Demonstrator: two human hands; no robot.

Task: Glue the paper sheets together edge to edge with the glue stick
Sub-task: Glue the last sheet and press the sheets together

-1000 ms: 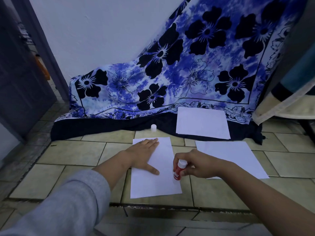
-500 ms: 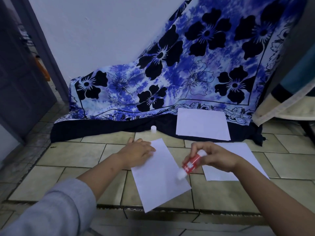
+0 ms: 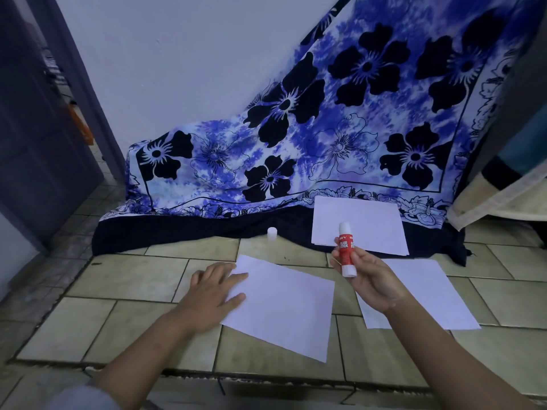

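Note:
A white paper sheet point(image 3: 284, 306) lies turned at an angle on the tiled floor in front of me. My left hand point(image 3: 213, 294) rests flat on its left edge with straight fingers. My right hand point(image 3: 370, 282) holds the red and white glue stick point(image 3: 346, 250) upright above the floor, lifted off the paper. A second sheet point(image 3: 429, 294) lies on the tiles to the right, partly under my right hand. A third sheet point(image 3: 359, 224) lies further back on the cloth's dark border. The glue stick's white cap point(image 3: 272, 233) stands on the floor by the cloth.
A blue flowered cloth point(image 3: 325, 137) drapes down the wall onto the floor behind the sheets. A dark door point(image 3: 38, 143) stands open at the left. A striped fabric edge point(image 3: 503, 184) hangs at the right. A floor step edge point(image 3: 266, 377) runs near me.
My left hand turned the front sheet clockwise from upright to slanted. My right hand lifted the glue stick off the sheet's right edge and turned it upright.

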